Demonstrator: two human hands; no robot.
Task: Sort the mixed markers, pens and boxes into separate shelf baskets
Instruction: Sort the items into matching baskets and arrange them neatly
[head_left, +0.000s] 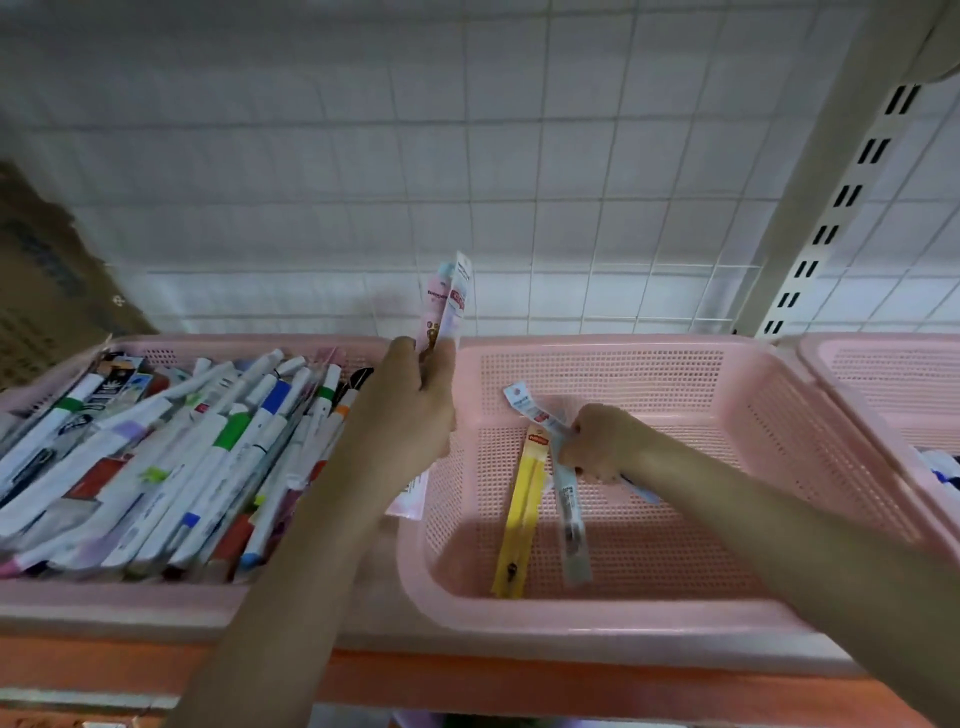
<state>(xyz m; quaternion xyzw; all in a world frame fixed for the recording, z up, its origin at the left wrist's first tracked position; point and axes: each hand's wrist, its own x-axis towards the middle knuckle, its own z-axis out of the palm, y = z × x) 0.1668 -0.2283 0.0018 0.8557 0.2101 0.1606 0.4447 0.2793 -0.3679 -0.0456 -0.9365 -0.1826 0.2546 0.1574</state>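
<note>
Gripped upright in the left hand (410, 400) is a small bundle of packaged pens (448, 301), fingers curled round the lower ends so the printed tops stand clear above the basket rims; holding them raised likely keeps them apart from the unsorted stock while the other hand works. Behind everything, a white wire-grid back panel (467, 182) closes the shelf, with a slotted upright (852, 192) at the right. On the shelf, the left pink basket (130, 597) is packed with mixed markers and pens (208, 457) lying roughly parallel, the source pile. Beside it, the middle pink basket (649, 618) is nearly bare, so it appears to be the destination for packaged pens. A third pink basket (883, 364) shows at the far right edge, contents mostly out of view. Inside the middle basket, the right hand (602, 441) is curled round a blue-white pen packet (530, 405), low over the basket floor, apparently setting it down. Near it lie a yellow pen packet (524, 509) and a clear pen packet (571, 525), side by side.
</note>
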